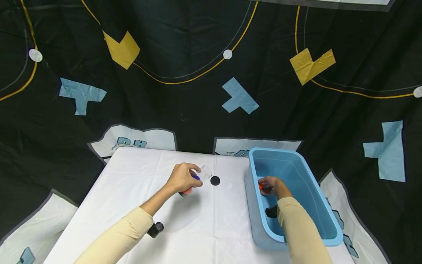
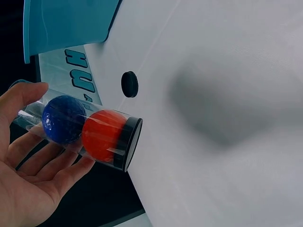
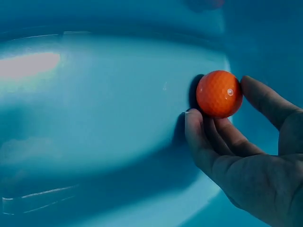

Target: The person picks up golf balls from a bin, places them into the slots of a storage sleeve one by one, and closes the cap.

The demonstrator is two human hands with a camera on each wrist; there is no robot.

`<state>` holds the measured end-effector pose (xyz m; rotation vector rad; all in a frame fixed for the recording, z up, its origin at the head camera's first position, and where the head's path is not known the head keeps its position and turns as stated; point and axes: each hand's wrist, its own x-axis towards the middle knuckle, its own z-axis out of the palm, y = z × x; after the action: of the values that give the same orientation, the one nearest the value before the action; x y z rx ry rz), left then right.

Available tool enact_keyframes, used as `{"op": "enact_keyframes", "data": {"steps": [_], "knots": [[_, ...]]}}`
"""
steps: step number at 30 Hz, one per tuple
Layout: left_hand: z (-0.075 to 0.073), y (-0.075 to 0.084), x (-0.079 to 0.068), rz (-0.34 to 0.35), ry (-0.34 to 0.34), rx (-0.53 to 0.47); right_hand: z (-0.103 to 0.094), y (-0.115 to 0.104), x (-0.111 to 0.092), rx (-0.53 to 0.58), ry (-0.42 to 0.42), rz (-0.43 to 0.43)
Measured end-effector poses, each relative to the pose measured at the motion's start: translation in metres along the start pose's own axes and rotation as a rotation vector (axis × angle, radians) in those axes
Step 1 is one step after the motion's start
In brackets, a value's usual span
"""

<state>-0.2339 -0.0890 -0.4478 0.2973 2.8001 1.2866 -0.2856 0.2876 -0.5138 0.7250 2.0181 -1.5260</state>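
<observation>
My left hand [image 1: 184,176] grips a clear plastic tube [image 1: 206,173] above the white table, tilted, with its thumb and fingers around it. Inside the tube, in the left wrist view, sit a blue golf ball [image 2: 64,119] and a red-orange ball [image 2: 102,135], which rests against a black cap [image 2: 134,144] on that end. A loose black cap [image 1: 215,180] lies on the tabletop beyond the hand. Down inside the blue bin [image 1: 298,161], my right hand [image 1: 274,186] pinches an orange golf ball [image 3: 219,94] between thumb and fingers, near the bin's wall.
The bin stands on the right side of the white table [image 1: 191,234], its raised rim around my right forearm. Behind the table hangs a black cloth [image 1: 184,110] with blue and yellow tape pieces. Printed white sheets [image 1: 141,137] show past the table's edges.
</observation>
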Motion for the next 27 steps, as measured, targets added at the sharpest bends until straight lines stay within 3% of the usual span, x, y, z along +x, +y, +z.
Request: {"op": "enact_keyframes", "data": {"steps": [7,16,20,27], "knots": [[0.000,-0.001,0.000,0.003,0.000,-0.002,0.001,0.001,0.007,0.014,-0.004,-0.013],[0.001,-0.001,0.000,-0.005,0.005,0.002,-0.015,-0.005,-0.005,0.152,-0.053,0.004],[0.000,0.000,0.001,0.002,0.005,0.000,-0.028,-0.016,-0.013,0.170,-0.070,0.007],[0.000,0.002,0.003,0.009,0.007,0.006,-0.043,-0.049,-0.041,0.088,-0.080,-0.074]]}}
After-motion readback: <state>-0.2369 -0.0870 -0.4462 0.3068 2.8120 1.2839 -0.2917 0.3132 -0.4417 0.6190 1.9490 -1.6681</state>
